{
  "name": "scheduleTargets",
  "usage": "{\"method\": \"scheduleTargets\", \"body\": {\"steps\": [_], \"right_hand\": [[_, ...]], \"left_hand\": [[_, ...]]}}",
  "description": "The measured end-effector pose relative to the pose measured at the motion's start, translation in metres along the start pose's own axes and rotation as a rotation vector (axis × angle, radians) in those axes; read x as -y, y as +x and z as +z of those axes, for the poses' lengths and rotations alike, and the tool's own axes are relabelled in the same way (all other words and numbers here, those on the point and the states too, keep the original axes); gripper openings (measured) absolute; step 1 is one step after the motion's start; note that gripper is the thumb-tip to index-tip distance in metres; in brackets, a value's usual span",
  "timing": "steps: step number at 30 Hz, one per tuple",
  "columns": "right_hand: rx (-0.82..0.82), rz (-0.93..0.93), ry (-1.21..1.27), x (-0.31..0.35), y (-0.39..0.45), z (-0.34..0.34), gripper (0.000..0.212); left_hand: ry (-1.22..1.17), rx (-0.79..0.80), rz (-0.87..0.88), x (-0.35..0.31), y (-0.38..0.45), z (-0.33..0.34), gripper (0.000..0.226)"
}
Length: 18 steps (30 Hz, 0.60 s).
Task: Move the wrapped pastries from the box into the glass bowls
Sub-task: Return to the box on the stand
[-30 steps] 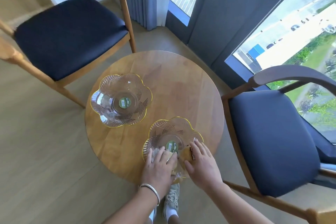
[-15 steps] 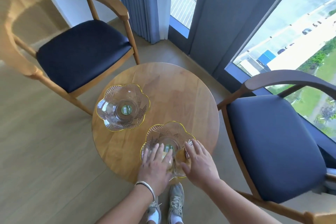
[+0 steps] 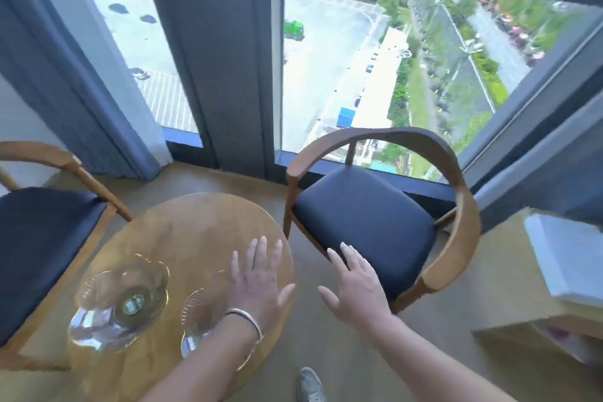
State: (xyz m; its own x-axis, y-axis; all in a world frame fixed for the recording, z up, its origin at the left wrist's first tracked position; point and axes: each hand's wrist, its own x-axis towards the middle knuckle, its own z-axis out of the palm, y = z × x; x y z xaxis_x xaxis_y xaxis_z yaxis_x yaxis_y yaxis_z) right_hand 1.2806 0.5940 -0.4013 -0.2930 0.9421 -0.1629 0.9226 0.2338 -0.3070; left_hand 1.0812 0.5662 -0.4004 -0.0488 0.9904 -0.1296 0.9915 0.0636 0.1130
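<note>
Two flower-shaped glass bowls with gold rims stand on the round wooden table. The far bowl shows a green sticker and holds nothing I can see. My left forearm covers most of the near bowl, so its contents are hidden. My left hand hovers flat over the table's right side, fingers spread, holding nothing. Past the table's edge, in front of the right chair seat, my right hand is also open and empty. A blurred white box lies on a pale wooden surface at the far right.
A wooden armchair with a dark blue seat stands right of the table, another armchair to its left. Floor-to-ceiling windows and blue curtains lie behind. My shoe shows on the floor below.
Both hands have lifted off the near bowl, opened and moved right. The view has swung right and up, bringing the right chair and the white box into sight.
</note>
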Motion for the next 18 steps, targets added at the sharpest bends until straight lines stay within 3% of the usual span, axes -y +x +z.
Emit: {"method": "scheduleTargets", "body": {"steps": [11,18], "right_hand": [[-0.274,0.508,0.017,-0.176,-0.156,-0.110,0.074],[-0.331,0.706,-0.035,-0.331,-0.249,-0.155,0.079]], "left_hand": [[0.079,-0.085,0.606,-0.258,0.016,-0.031,0.081],[0.029,-0.068,0.842,-0.460,0.000,-0.009,0.082]]}}
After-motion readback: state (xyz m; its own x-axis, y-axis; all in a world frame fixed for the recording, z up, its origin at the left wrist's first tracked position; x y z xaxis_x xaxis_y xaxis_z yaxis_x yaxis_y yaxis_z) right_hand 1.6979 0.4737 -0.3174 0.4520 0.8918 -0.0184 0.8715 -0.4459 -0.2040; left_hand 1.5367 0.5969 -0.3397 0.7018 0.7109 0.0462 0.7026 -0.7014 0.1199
